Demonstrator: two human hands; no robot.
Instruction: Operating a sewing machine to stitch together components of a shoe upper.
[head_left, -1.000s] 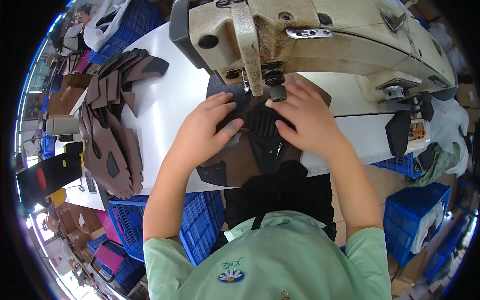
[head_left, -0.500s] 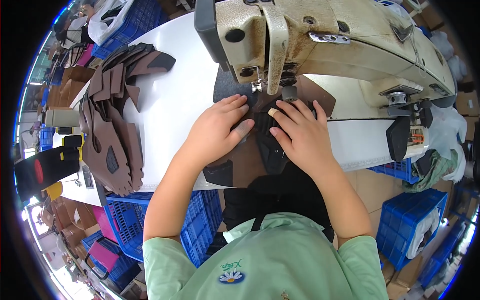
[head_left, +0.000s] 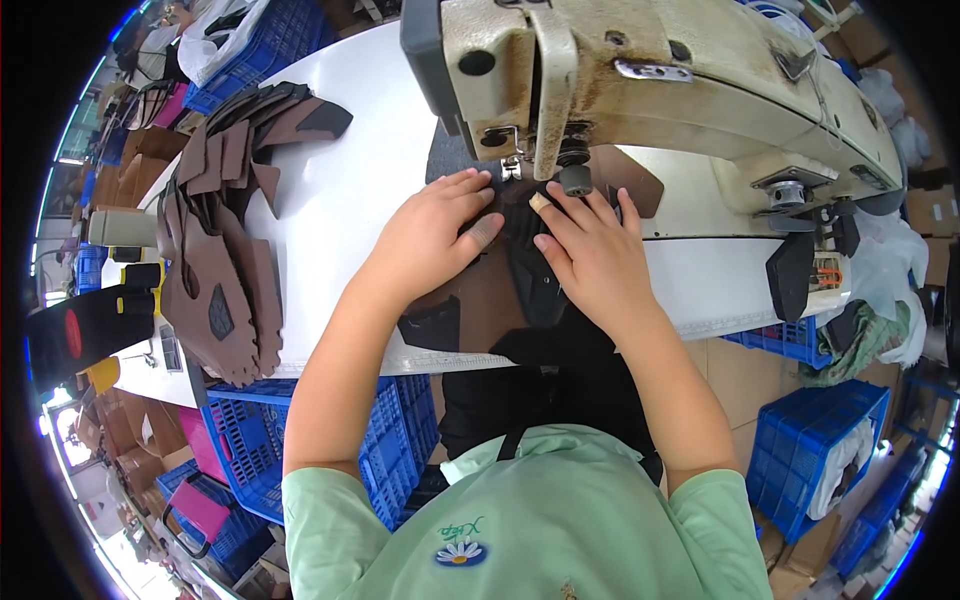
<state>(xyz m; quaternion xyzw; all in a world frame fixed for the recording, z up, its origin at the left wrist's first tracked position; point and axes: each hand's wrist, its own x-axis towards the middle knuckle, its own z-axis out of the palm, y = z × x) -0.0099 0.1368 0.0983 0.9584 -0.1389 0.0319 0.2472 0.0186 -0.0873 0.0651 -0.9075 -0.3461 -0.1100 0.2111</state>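
A brown and black cut piece (head_left: 488, 290), looking like leather or fabric, lies flat under the head of a beige sewing machine (head_left: 640, 100). My left hand (head_left: 432, 238) rests palm down on its left side, fingers stretched toward the presser foot (head_left: 512, 168). On the other side, my right hand (head_left: 598, 258) lies on the piece with fingers spread, close by a dark round roller (head_left: 576, 180). A pale wrap covers one of its fingertips. Both hands are open and press on the material. My palms hide part of the piece, and its near edge hangs toward my lap.
On the left of the white table (head_left: 330, 220) lies a pile of similar brown pieces (head_left: 215, 290). Blue crates (head_left: 400, 440) stand below the table edge, and another blue crate (head_left: 815, 460) is at lower right. A dark angular pad (head_left: 790, 275) sits under the machine's right end.
My right hand has shifted slightly left and up, toward the presser foot. The piece has slid a little with my hands, and the whole view has moved slightly.
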